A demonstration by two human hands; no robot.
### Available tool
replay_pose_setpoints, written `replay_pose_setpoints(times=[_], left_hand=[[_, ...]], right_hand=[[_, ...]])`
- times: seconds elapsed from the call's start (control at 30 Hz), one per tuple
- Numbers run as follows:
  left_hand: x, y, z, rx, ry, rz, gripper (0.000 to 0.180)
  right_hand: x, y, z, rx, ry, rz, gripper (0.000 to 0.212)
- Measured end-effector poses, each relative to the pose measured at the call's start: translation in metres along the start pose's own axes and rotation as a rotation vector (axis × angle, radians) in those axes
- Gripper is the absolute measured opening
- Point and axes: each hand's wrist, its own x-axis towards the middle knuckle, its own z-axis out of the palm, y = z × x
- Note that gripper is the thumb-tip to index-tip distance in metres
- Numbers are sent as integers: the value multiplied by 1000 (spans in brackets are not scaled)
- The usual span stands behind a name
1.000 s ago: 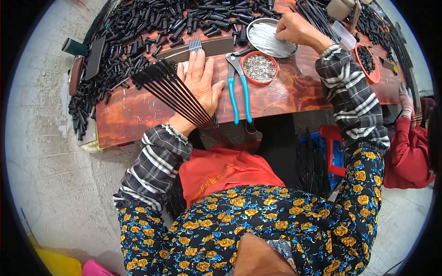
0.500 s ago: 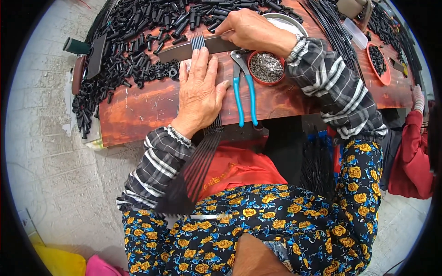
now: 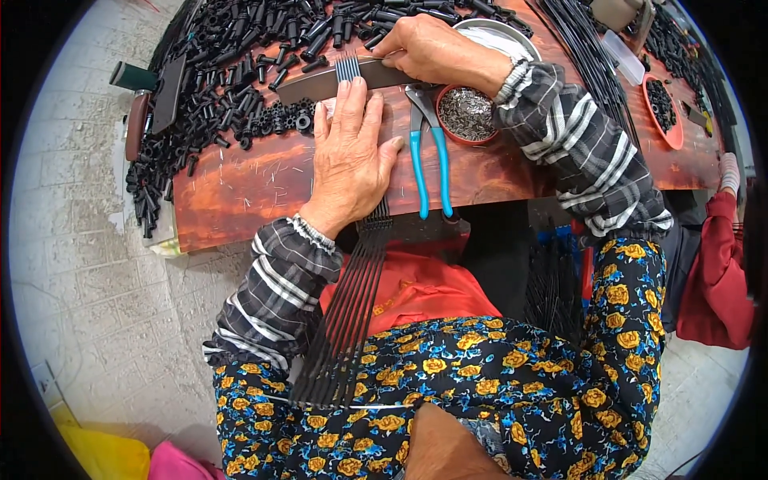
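Observation:
My left hand point(image 3: 350, 156) lies flat on a row of thin dark rods point(image 3: 349, 67), fingers stretched out. The rods' grey tips show just beyond its fingertips, across a long flat grey metal bar point(image 3: 312, 86). My right hand point(image 3: 432, 50) is closed in a pinch at the bar's right end; its fingertips are partly hidden. From under my left wrist, the black lengths of the rods point(image 3: 356, 288) run over the table edge and fan out down to my lap. Blue-handled pliers point(image 3: 432, 164) lie between my hands, beside a red bowl point(image 3: 441, 112) of small metal pieces point(image 3: 468, 114).
Black plastic tubular parts point(image 3: 240, 80) are heaped over the far and left table point(image 3: 232, 200). A pale round dish point(image 3: 524, 40) stands behind my right wrist. Farther right are long black rods point(image 3: 592, 64) and a red tray point(image 3: 670, 138). Another person's red sleeve point(image 3: 716, 272) shows at right.
The lower ends of the black rods have swung down and lie straighter over my lap. Both hands keep their places on the rods and the bar.

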Motion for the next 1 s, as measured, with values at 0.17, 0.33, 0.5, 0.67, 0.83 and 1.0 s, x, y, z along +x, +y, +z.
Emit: replay_pose_setpoints(times=[0.17,0.33,0.5,0.67,0.83,1.0], left_hand=[[1,1,1,-4,0,-5,56],[0,1,-3,13,8,-10,57],[1,0,4,22,12,-5,58],[0,-1,3,24,11,-16,59],[0,0,2,13,7,-15,58],[0,0,0,6,10,-10,58]], right_hand=[[3,-12,-19,-49,-88,13,22],[5,-22,-32,-31,-118,-22,22],[3,-9,-15,-90,-64,-11,33],[5,-9,-11,-92,-72,-13,34],[10,-16,-38,-103,-233,-1,29],[7,-9,-34,-267,3,-299,35]])
